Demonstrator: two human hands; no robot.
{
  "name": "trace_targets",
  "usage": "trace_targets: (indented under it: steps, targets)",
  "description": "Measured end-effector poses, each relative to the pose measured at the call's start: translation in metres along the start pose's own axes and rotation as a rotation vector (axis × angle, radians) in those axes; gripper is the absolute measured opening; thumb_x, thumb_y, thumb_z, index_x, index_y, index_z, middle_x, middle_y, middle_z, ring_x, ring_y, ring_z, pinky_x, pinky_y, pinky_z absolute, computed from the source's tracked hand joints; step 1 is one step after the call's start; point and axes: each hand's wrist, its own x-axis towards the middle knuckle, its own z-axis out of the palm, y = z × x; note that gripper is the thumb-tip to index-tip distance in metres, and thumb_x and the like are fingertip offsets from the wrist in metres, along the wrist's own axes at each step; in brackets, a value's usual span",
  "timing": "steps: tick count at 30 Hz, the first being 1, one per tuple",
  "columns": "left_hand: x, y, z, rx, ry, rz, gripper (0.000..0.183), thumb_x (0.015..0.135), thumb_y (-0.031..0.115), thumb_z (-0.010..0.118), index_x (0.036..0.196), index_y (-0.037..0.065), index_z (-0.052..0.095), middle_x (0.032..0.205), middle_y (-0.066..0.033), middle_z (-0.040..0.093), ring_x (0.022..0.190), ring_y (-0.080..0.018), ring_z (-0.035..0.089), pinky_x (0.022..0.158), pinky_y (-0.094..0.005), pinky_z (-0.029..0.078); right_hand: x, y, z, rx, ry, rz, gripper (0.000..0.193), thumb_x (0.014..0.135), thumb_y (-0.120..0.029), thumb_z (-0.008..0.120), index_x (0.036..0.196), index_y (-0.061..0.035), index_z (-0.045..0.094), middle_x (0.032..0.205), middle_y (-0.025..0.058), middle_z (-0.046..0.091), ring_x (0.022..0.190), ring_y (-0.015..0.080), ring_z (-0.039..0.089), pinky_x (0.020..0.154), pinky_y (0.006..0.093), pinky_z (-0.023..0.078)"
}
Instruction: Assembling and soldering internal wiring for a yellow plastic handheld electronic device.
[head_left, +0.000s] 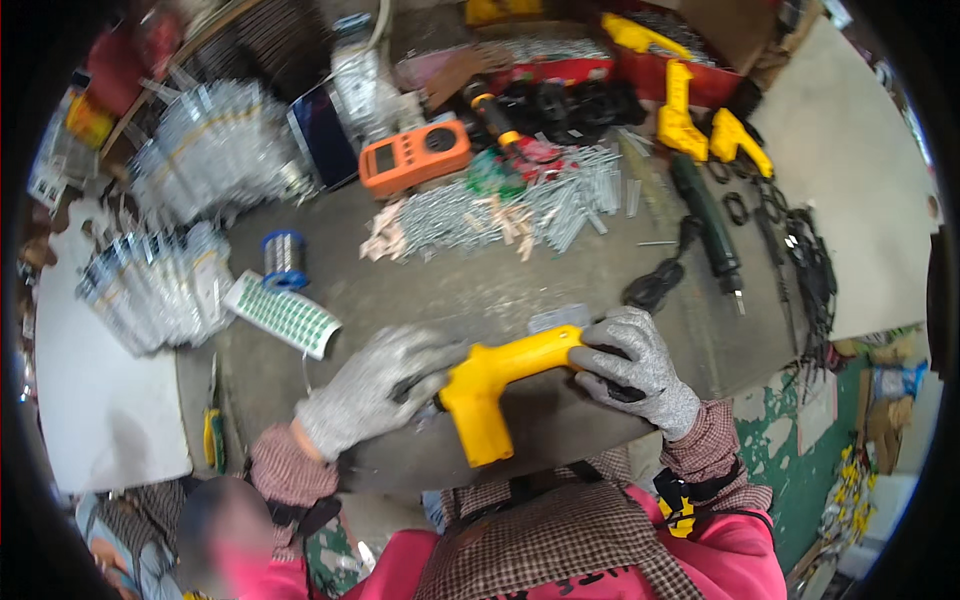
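A yellow plastic gun-shaped housing (500,370) is held between my two gloved hands over the table's near edge. My left hand (385,390), in a grey knit glove, closes on its left end, where the short part points down toward me. At the far end of its long part, my right hand (640,370) has its fingers wrapped round the tip. A small clear plastic piece (560,318) lies on the table just behind the housing. Similar yellow housings (680,115) lie at the back right.
An orange meter (415,158) stands behind a pile of metal pins (480,215). To the right lie a dark electric screwdriver (710,220) and black cables (812,265). On the left are a solder spool (284,260), a green label sheet (283,312), pliers (214,430) and bundled clear packets (160,285).
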Motion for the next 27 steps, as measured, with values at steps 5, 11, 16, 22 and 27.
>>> trace_targets:
  steps: [5, 11, 16, 22, 27]
  targets:
    - [0.050, 0.015, -0.011, 0.134, -0.069, 0.043, 0.033, 0.091, 0.016, 0.062, 0.122, 0.006, 0.065, 0.117, -0.0124, 0.064, 0.113, -0.0301, 0.059, 0.096, -0.0416, 0.047, 0.037, 0.056, -0.076, -0.375, 0.049, 0.379, 0.011, 0.083, -0.009, 0.069, 0.093, -0.0052, 0.066, 0.096, 0.0130, 0.061, 0.094, 0.0328, 0.060, 0.084, 0.0425, 0.049]
    - [0.232, 0.012, 0.050, 0.645, -0.044, 0.464, 0.023, 0.086, 0.010, 0.058, 0.107, 0.005, 0.063, 0.103, -0.0124, 0.065, 0.102, -0.0284, 0.064, 0.087, -0.0397, 0.052, 0.054, 0.126, -0.068, -0.637, -0.539, 0.269, 0.028, 0.073, -0.017, 0.075, 0.096, -0.0040, 0.065, 0.099, 0.0144, 0.065, 0.095, 0.0359, 0.062, 0.083, 0.0422, 0.050]
    - [0.258, -0.012, 0.064, 0.710, -0.127, 0.578, 0.027, 0.086, 0.010, 0.056, 0.112, 0.005, 0.060, 0.099, -0.0141, 0.066, 0.090, -0.0291, 0.068, 0.078, -0.0393, 0.056, 0.040, 0.062, -0.089, 0.253, 0.055, 0.689, 0.018, 0.087, -0.008, 0.058, 0.105, -0.0055, 0.060, 0.081, 0.0013, 0.054, 0.070, 0.0080, 0.053, 0.065, 0.0251, 0.046]
    - [0.207, 0.011, 0.013, 0.208, 0.360, 0.303, 0.029, 0.082, 0.006, 0.064, 0.111, 0.005, 0.059, 0.100, -0.0139, 0.064, 0.097, -0.0286, 0.065, 0.082, -0.0379, 0.053, -0.044, 0.019, -0.079, 0.330, -0.099, 0.771, 0.016, 0.088, -0.007, 0.068, 0.103, -0.0027, 0.066, 0.092, 0.0087, 0.069, 0.082, 0.0138, 0.065, 0.076, 0.0275, 0.053]
    - [0.124, 0.030, -0.006, -0.617, 0.030, -0.342, 0.024, 0.087, 0.009, 0.058, 0.109, 0.001, 0.062, 0.092, -0.0072, 0.065, 0.086, -0.0124, 0.061, 0.078, -0.0300, 0.052, -0.071, 0.014, -0.095, -0.401, -0.220, 0.655, 0.019, 0.079, -0.008, 0.073, 0.097, -0.0071, 0.068, 0.092, 0.0120, 0.061, 0.085, 0.0321, 0.060, 0.077, 0.0415, 0.051]
